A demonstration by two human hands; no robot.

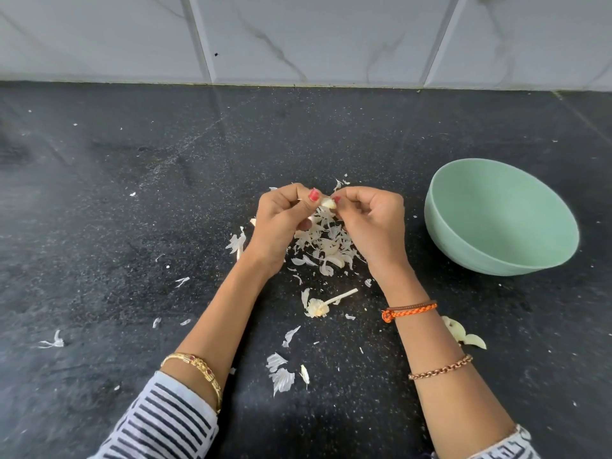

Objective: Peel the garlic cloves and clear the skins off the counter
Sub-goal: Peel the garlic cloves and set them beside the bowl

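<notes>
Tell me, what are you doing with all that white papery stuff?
A person is peeling garlic. Both hands, the left hand and the right hand, pinch one garlic clove above a pile of skins on the black counter. More skins and a bare garlic stem lie scattered nearer the person. A green bowl sits to the right.

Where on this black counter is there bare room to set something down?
Barest: the black speckled counter strip between the marble-tiled wall and both hands, and its far-left stretch. Crowded: the heap of papery garlic skins under the left hand and right hand, the green bowl rightward, scraps between the forearms.
</notes>
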